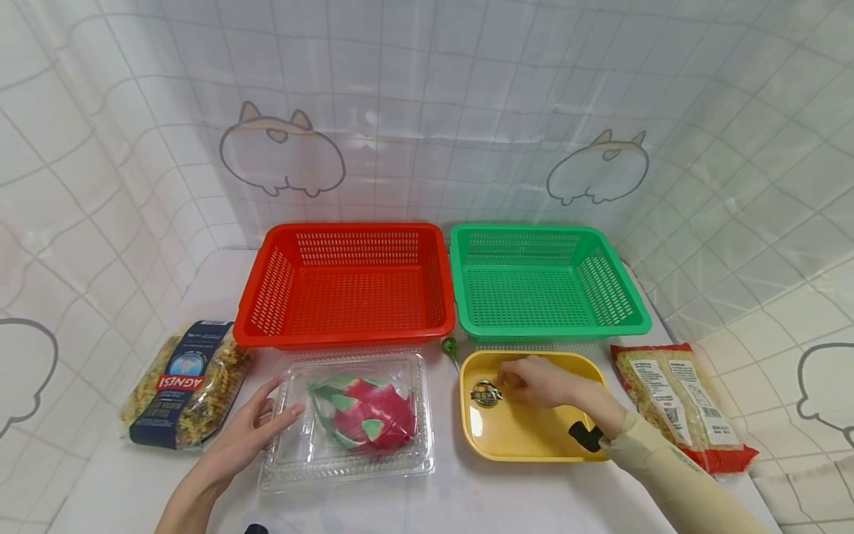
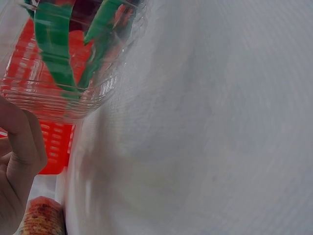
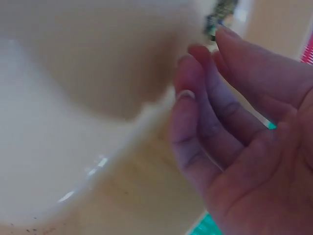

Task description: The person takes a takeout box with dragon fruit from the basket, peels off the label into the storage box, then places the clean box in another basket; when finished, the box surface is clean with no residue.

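Clear plastic container [image 1: 293, 449], rectangular, ribbed rim. Lay flat toward 7 o'clock of the head view; left hand [image 1: 250, 430] at its 9 o'clock edge, thumb over the rim. Inside: 1 dragon fruit [image 1: 380, 417], magenta with green scales, on its side, longest scales toward 10 o'clock. Yellow tray [image 1: 527, 443], shallow, glossy, rounded corners, flat at 5 o'clock. Right hand [image 1: 543, 382] over its floor, fingers bent. 1 round dark-and-gold label [image 1: 485, 394] toward the tray's 9 o'clock, just beside the fingertips.

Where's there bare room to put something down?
Inside the red basket and green basket, both bare, or on the table in front of the yellow tray. Crowded: between the clear box and the red basket.
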### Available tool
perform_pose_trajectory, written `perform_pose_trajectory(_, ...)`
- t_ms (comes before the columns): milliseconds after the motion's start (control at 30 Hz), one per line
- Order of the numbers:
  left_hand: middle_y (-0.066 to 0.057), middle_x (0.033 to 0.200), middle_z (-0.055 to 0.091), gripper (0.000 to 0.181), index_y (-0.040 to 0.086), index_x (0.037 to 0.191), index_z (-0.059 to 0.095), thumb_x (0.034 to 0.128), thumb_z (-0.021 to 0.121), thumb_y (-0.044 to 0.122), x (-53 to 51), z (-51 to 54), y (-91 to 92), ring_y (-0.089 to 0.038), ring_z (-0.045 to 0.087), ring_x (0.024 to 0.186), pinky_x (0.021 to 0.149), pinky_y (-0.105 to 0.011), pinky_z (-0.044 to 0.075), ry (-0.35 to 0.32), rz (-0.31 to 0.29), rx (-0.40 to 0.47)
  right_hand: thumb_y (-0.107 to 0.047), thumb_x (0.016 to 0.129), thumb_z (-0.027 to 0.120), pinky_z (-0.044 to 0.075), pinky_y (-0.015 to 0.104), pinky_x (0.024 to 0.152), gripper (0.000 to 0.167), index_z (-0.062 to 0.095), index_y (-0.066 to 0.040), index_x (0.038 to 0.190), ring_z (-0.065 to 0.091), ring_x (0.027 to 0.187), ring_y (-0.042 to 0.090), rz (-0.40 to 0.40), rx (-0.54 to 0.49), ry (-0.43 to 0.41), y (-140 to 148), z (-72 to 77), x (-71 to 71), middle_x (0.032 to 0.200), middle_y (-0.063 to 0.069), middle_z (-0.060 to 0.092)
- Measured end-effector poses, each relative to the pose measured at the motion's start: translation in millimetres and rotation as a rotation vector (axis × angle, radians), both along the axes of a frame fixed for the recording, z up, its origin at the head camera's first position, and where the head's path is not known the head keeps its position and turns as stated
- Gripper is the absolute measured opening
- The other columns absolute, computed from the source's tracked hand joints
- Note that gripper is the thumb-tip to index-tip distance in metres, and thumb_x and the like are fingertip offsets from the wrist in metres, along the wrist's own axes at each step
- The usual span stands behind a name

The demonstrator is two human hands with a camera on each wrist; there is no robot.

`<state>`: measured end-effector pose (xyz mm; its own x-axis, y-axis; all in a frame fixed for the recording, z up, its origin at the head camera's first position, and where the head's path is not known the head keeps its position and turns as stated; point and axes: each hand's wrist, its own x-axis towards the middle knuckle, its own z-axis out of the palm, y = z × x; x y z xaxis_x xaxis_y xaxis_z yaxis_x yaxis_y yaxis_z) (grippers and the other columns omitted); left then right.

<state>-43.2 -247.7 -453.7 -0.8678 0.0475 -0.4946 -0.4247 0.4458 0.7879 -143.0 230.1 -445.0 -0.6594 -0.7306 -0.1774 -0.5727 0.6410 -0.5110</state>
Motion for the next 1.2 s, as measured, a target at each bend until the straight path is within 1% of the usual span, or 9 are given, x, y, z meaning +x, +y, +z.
perform_pose_trajectory(133, -0.028, 0.142, 0.045, 0.09, 0.01, 0.161, 0.004, 0.098, 0.058, 0.046, -1.1, -1.2, 1.5, -0.033, 0.054, 0.119, 0.084, -0.036, 0.052, -0.011, 0.001, 0.001, -0.001, 0.088, 0.07, 0.043, 0.023, 0.063, 0.02, 0.068, -0.005, 0.107, 0.048, 0.067, 0.004, -0.01, -0.019, -0.033, 3, 13.1, 5.4, 0.075, 0.0, 0.06)
perform_pose_trajectory(267, -0.03, 0.144, 0.043, 0.091, 0.01, 0.161, 0.004, 0.098, 0.058, 0.047, -2.4, -1.8, 1.9, -0.036, 0.053, 0.122, 0.086, -0.039, 0.053, -0.016, -0.001, -0.004, -0.005, 0.091, 0.07, 0.047, 0.024, 0.065, 0.021, 0.066, -0.003, 0.111, 0.052, 0.069, 0.003, -0.036, -0.043, -0.041, 2, 25.4, 13.2, 0.078, -0.004, 0.062)
perform_pose_trajectory(400, -0.032, 0.145, 0.041, 0.09, 0.008, 0.16, 0.004, 0.0984, 0.057, 0.047, -2.6, -1.7, 1.4, -0.04, 0.052, 0.125, 0.089, -0.044, 0.054, -0.007, -0.008, -0.005, -0.013, 0.094, 0.069, 0.05, 0.025, 0.068, 0.023, 0.065, -0.005, 0.115, 0.056, 0.073, 0.004, -0.086, -0.107, -0.051, -4, 38.2, 24.2, 0.082, -0.007, 0.063)
perform_pose_trajectory(600, -0.03, 0.142, 0.045, 0.089, 0.007, 0.16, 0.004, 0.099, 0.057, 0.044, -3.4, -2.8, 2.5, -0.035, 0.055, 0.121, 0.086, -0.04, 0.054, 0.006, -0.013, 0.01, -0.024, 0.097, 0.066, 0.054, 0.027, 0.075, 0.032, 0.063, -0.007, 0.124, 0.064, 0.079, 0.008, -0.193, -0.232, -0.097, -26, 51.3, 42.1, 0.089, -0.005, 0.066)
perform_pose_trajectory(733, -0.032, 0.146, 0.04, 0.09, 0.008, 0.161, 0.002, 0.0991, 0.057, 0.046, -4.4, -3.8, 3.2, -0.041, 0.052, 0.126, 0.088, -0.042, 0.054, -0.004, -0.013, 0.009, -0.03, 0.098, 0.065, 0.055, 0.028, 0.081, 0.038, 0.06, -0.009, 0.129, 0.067, 0.086, 0.011, -0.246, -0.3, -0.127, -45, 52.5, 48.4, 0.099, -0.002, 0.066)
perform_pose_trajectory(933, -0.034, 0.15, 0.034, 0.089, 0.008, 0.16, 0.003, 0.0999, 0.053, 0.049, -5.1, -2.4, -0.7, -0.047, 0.046, 0.131, 0.09, -0.046, 0.053, -0.021, -0.037, -0.005, -0.031, 0.097, 0.066, 0.054, 0.034, 0.091, 0.05, 0.05, -0.011, 0.141, 0.067, 0.105, 0.016, -0.276, -0.36, -0.209, -75, 45.9, 55.5, 0.127, 0.006, 0.062)
perform_pose_trajectory(1067, -0.036, 0.152, 0.029, 0.086, 0.009, 0.16, 0.003, 0.1009, 0.051, 0.049, -4.2, -2.4, -4.7, -0.049, 0.043, 0.133, 0.091, -0.047, 0.053, -0.023, -0.053, -0.004, -0.037, 0.096, 0.067, 0.051, 0.043, 0.099, 0.065, 0.039, -0.012, 0.149, 0.061, 0.119, 0.024, -0.278, -0.381, -0.281, -96, 38.4, 61.4, 0.144, 0.009, 0.049)
perform_pose_trajectory(1133, -0.034, 0.146, 0.037, 0.085, 0.009, 0.16, 0.004, 0.1011, 0.052, 0.048, -4.3, -2.9, -6.2, -0.044, 0.05, 0.125, 0.086, -0.043, 0.054, -0.018, -0.054, -0.006, -0.042, 0.095, 0.067, 0.049, 0.045, 0.102, 0.076, 0.03, -0.013, 0.154, 0.055, 0.127, 0.027, -0.278, -0.376, -0.299, -105, 34.5, 64.0, 0.154, 0.011, 0.037)
perform_pose_trajectory(1200, -0.028, 0.136, 0.046, 0.084, 0.008, 0.16, 0.006, 0.1011, 0.053, 0.046, -4.8, -3.5, -7.9, -0.034, 0.056, 0.115, 0.081, -0.037, 0.052, -0.011, -0.053, -0.01, -0.047, 0.094, 0.067, 0.049, 0.044, 0.103, 0.085, 0.021, -0.016, 0.158, 0.051, 0.133, 0.029, -0.285, -0.359, -0.299, -112, 30.5, 65.2, 0.162, 0.012, 0.025)
